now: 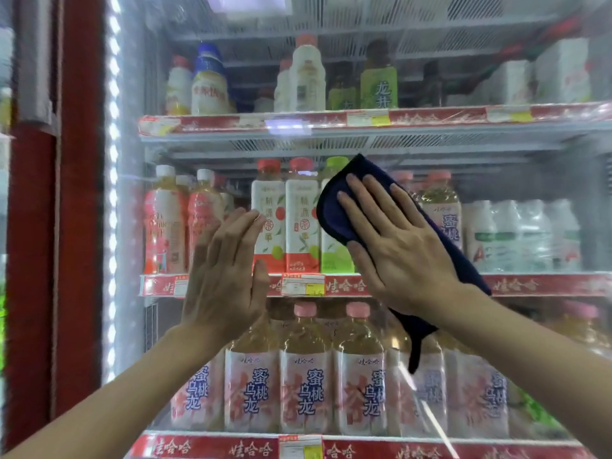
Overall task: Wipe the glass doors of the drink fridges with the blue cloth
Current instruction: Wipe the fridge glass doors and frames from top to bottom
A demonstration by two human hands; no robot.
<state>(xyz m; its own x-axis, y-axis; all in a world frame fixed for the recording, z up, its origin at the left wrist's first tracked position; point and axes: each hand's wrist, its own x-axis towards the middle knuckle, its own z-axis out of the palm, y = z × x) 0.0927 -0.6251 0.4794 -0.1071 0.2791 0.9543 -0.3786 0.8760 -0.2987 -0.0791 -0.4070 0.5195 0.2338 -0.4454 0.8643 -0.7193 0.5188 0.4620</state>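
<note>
Both forearms reach up and forward from the bottom corners of the view.

Left hand (225,276): fingers straight and together, palm toward the glass, holding nothing. Whether it touches the pane cannot be told.

Right hand (397,246): fingers straight and spread, laid flat on the cloth (334,213) and pressing it to the pane. No curl round the cloth and no pinch.

Cloth: dark blue, folded, soft pile with a stitched edge. Its long axis runs diagonally, upper left to lower right. The rounded upper end shows past the fingertips. The lower end passes under the wrist, and a narrow tail hangs free below it.

Key relation: the cloth is wholly under the right hand. The left hand is just beside its upper end, to the left, and apart from it. The right hand is the working one. Judgement: a sweep across the cloth's long axis would cover the widest band.

Glass door (496,154): the cloth sits about mid-pane, level with the middle shelf (530,284). The pane looks hazier toward the top and right edge. Whether that is film on the glass or blur cannot be told. Judgement: most of the pane is left to wipe.

Red frame (79,193) and a white light strip (112,193) run down the door's left edge.

Behind the glass: rows of bottles (306,385), upright on three shelves.
</note>
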